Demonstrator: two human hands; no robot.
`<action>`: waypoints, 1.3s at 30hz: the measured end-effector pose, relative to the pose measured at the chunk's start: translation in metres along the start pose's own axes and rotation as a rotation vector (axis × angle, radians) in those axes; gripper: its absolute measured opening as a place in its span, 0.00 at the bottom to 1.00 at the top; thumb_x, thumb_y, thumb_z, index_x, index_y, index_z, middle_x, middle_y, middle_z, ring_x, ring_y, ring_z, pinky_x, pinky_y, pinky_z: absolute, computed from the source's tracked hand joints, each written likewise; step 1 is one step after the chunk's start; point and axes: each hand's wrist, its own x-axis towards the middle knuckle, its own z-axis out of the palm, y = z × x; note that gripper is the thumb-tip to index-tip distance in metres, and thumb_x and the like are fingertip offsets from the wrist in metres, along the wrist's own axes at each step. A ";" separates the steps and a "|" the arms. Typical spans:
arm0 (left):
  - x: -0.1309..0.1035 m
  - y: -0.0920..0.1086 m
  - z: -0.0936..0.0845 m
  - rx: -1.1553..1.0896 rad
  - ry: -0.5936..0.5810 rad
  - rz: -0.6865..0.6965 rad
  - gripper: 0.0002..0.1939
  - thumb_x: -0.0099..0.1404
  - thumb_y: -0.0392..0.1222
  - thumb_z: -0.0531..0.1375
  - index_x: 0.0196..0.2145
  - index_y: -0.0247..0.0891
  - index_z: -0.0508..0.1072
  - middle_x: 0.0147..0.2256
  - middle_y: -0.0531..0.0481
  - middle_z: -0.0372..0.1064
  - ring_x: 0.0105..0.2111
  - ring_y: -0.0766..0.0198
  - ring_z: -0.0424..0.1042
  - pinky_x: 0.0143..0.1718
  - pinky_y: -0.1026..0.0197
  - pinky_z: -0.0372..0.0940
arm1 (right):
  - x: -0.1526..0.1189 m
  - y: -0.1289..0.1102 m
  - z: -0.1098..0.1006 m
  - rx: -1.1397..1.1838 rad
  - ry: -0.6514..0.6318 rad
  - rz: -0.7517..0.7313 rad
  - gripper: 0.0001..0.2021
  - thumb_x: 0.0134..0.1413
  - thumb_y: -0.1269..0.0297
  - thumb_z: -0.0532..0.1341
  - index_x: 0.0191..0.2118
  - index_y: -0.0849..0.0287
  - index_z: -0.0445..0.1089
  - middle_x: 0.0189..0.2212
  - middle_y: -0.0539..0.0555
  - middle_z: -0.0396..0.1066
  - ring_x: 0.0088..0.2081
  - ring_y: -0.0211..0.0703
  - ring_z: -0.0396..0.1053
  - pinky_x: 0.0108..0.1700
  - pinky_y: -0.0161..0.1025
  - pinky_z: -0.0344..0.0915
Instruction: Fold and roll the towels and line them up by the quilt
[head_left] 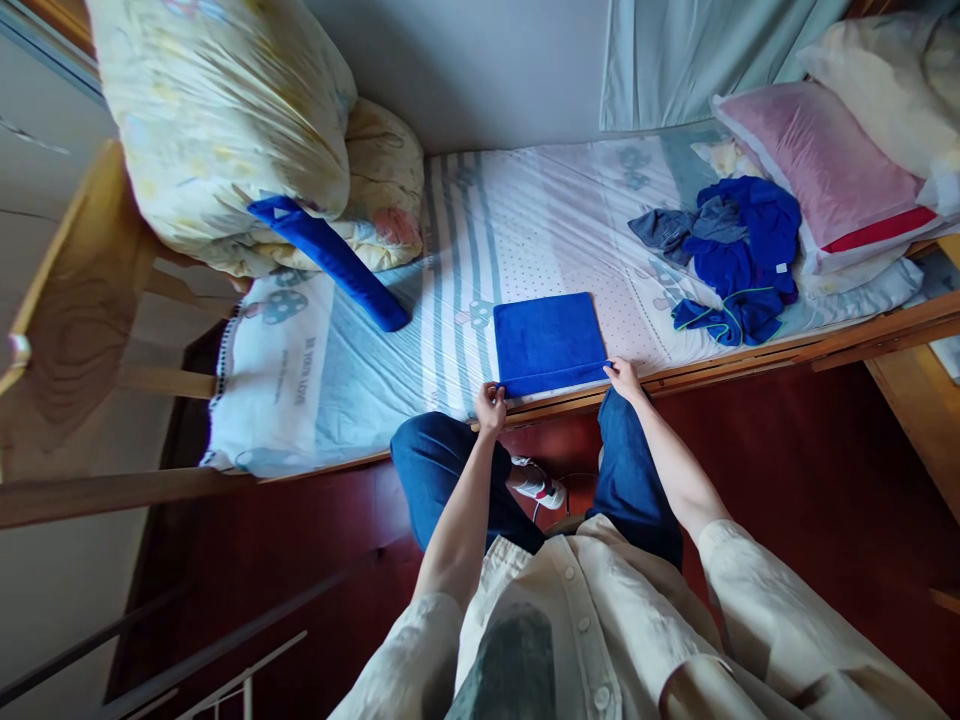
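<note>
Cloth, bright blue and folded into a flat rectangle, is laid near the front edge of a bed covered with a white and grey-green patterned sheet. A narrow strip is formed along its near side, and what is folded underneath is concealed by the top layer. The near left corner is pinched by the left hand, whose fingers are curled closed; the near right corner is pinched likewise by the right hand. Exact fingertip contact is too small to be made out at either corner.

To the left, a long blue fabric roll is set aslant, its far end lying against a bulky pale-yellow floral quilt; whether that end is propped or merely overlapped cannot be told. The quilt is cut off by the top of the view. To the right, a crumpled heap of blue and grey clothes is piled so loosely that separate garments are hard to count. Beside it, a pink pillow with a white border is seen, and the cream bedding behind is cut off at the right. Below, 1 white-and-red shoe is partly hidden by the left leg.
</note>
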 end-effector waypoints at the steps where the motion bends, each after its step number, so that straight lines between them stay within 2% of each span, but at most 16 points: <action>1: 0.001 -0.001 0.000 0.035 0.015 0.007 0.09 0.63 0.46 0.65 0.39 0.40 0.71 0.29 0.52 0.69 0.35 0.60 0.75 0.43 0.59 0.72 | 0.000 0.001 0.000 -0.012 0.003 0.001 0.13 0.63 0.65 0.60 0.50 0.60 0.76 0.46 0.60 0.81 0.49 0.47 0.79 0.54 0.44 0.74; 6: 0.000 -0.002 0.000 0.165 0.066 0.011 0.03 0.63 0.40 0.62 0.35 0.40 0.72 0.31 0.47 0.73 0.38 0.54 0.77 0.50 0.54 0.70 | -0.002 0.002 0.001 -0.099 0.030 0.029 0.12 0.65 0.66 0.60 0.49 0.60 0.77 0.46 0.61 0.82 0.48 0.48 0.80 0.54 0.45 0.74; 14: -0.001 -0.005 0.004 0.198 0.123 -0.040 0.05 0.62 0.41 0.63 0.31 0.41 0.71 0.28 0.47 0.72 0.38 0.52 0.76 0.49 0.53 0.70 | -0.003 -0.008 0.002 -0.232 0.056 0.100 0.11 0.67 0.64 0.60 0.49 0.57 0.78 0.46 0.60 0.82 0.48 0.53 0.80 0.54 0.47 0.75; 20: 0.002 -0.007 0.008 0.241 0.148 -0.082 0.05 0.63 0.41 0.62 0.30 0.41 0.71 0.27 0.48 0.71 0.37 0.52 0.76 0.50 0.53 0.70 | -0.001 -0.009 0.002 -0.288 0.072 0.128 0.10 0.67 0.63 0.59 0.45 0.57 0.79 0.42 0.59 0.83 0.45 0.53 0.79 0.52 0.45 0.74; 24: 0.001 -0.006 0.011 0.263 0.168 -0.094 0.05 0.65 0.42 0.60 0.31 0.41 0.72 0.27 0.49 0.72 0.38 0.54 0.76 0.49 0.54 0.70 | 0.000 -0.011 0.002 -0.316 0.069 0.135 0.10 0.67 0.63 0.59 0.43 0.57 0.79 0.41 0.58 0.83 0.45 0.51 0.79 0.51 0.42 0.73; 30: -0.004 0.001 0.014 0.312 0.211 -0.063 0.06 0.68 0.43 0.58 0.35 0.40 0.73 0.31 0.48 0.74 0.37 0.56 0.76 0.46 0.57 0.70 | 0.000 -0.019 0.002 -0.343 0.087 0.176 0.12 0.69 0.64 0.58 0.45 0.59 0.79 0.44 0.61 0.82 0.46 0.52 0.78 0.51 0.41 0.72; 39: -0.005 0.006 0.010 0.324 0.182 -0.073 0.06 0.65 0.43 0.60 0.30 0.41 0.70 0.29 0.48 0.73 0.36 0.54 0.77 0.47 0.54 0.70 | -0.001 -0.019 0.001 -0.366 0.063 0.208 0.11 0.68 0.64 0.60 0.46 0.57 0.80 0.44 0.60 0.83 0.47 0.51 0.78 0.51 0.41 0.71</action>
